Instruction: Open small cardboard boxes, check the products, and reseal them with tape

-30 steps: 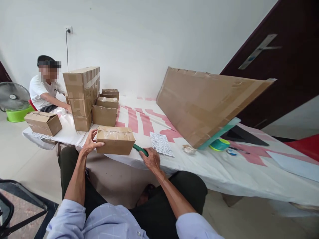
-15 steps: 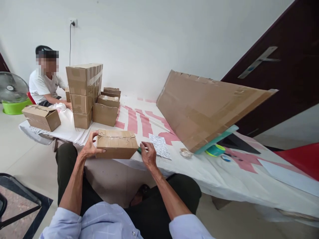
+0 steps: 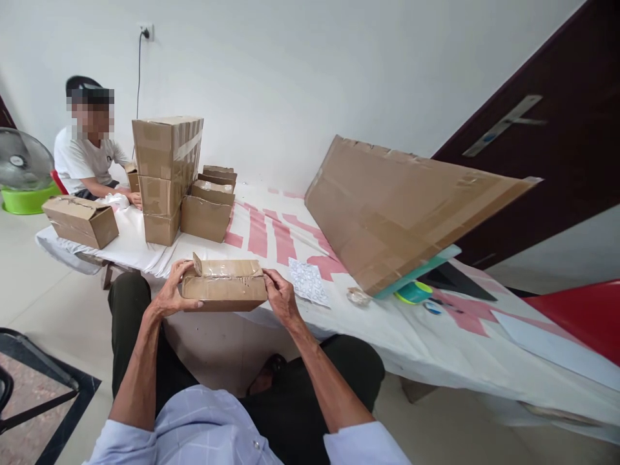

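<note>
A small brown cardboard box [image 3: 225, 294] is held between my two hands at the front edge of the cloth-covered table [image 3: 368, 329]. Round its left end curls my left hand [image 3: 174, 290], thumb along the near side and fingers at the top corner. My right hand [image 3: 281, 296] grips the right end near the upper corner. One top flap at the box's left end stands slightly up, and clear tape shines along the top seam. Just right of my right hand lies a patterned paper sheet [image 3: 310, 282].
Taped boxes [image 3: 162, 177] are stacked at left, with open boxes [image 3: 207, 216] beside them and another box [image 3: 80, 219] nearer the left end. A co-worker [image 3: 87, 155] sits beyond. A large cardboard sheet [image 3: 407, 210] leans at right, near a roll of tape [image 3: 414, 292].
My right hand has moved left onto the box's right end; it was apart from it before. The box has shifted slightly, and its left flap now stands up.
</note>
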Demonstrator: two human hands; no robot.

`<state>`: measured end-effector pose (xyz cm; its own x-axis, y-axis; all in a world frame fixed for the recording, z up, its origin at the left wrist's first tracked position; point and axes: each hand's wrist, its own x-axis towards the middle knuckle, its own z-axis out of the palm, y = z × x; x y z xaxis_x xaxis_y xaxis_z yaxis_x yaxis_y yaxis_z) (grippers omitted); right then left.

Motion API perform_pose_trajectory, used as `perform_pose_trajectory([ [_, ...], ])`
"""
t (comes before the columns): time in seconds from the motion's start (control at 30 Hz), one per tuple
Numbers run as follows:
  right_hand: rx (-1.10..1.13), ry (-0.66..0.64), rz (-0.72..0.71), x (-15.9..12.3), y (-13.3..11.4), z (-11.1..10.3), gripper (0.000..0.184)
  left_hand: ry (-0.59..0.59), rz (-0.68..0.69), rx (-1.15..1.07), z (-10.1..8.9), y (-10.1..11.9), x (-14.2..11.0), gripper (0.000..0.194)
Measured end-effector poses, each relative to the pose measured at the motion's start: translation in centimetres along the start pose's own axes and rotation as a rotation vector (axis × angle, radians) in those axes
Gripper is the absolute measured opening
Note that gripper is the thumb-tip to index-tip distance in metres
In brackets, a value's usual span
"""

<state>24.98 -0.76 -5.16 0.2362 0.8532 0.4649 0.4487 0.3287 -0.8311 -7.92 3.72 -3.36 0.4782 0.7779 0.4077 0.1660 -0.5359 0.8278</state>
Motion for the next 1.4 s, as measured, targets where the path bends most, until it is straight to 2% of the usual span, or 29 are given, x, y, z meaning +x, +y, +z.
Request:
perform_pose_trajectory([
  [0.27, 0.108, -0.168, 0.046, 1.2, -0.5, -0.8, 0.043, -0.043, 0.02, 0.088, -0.2, 0.9, -0.4, 0.079],
  [0.53, 0.151, -0.141, 0.093, 1.4, 0.0, -0.5, 0.041, -0.06, 0.014, 0.063, 0.0, 0.9, -0.7, 0.068],
  [0.73, 0.13, -0.16, 0.068, 1.4, 0.4, 0.0, 0.042, -0.058, -0.005, 0.074, -0.2, 1.3, -1.1, 0.069],
  [0.83, -0.011, -0.11, 0.002, 1.5, 1.7, -0.7, 0.043, -0.015, -0.005, 0.113, -0.9, 1.1, -1.4, 0.069],
  [0.9, -0.247, -0.078, -0.026, 1.3, 3.2, -1.3, 0.041, 0.03, -0.005, 0.139, -1.6, 0.9, -1.6, 0.069],
  [1.0, -0.705, -0.156, 0.045, 0.7, 5.3, -2.0, 0.029, 0.078, -0.001, 0.161, -2.4, 0.4, -2.0, 0.071],
  [1.1, -0.959, -0.236, 0.108, 0.2, 6.7, -1.7, 0.019, 0.085, -0.006, 0.162, -2.6, 0.0, -2.3, 0.075],
  [1.3, -0.988, -0.175, 0.129, 0.3, 7.1, -1.2, 0.021, 0.085, -0.013, 0.168, -2.4, -0.2, -2.6, 0.078],
  [1.4, -0.866, -0.013, 0.093, 0.9, 5.4, -2.0, 0.033, 0.085, -0.019, 0.146, -2.3, -0.2, -2.7, 0.079],
])
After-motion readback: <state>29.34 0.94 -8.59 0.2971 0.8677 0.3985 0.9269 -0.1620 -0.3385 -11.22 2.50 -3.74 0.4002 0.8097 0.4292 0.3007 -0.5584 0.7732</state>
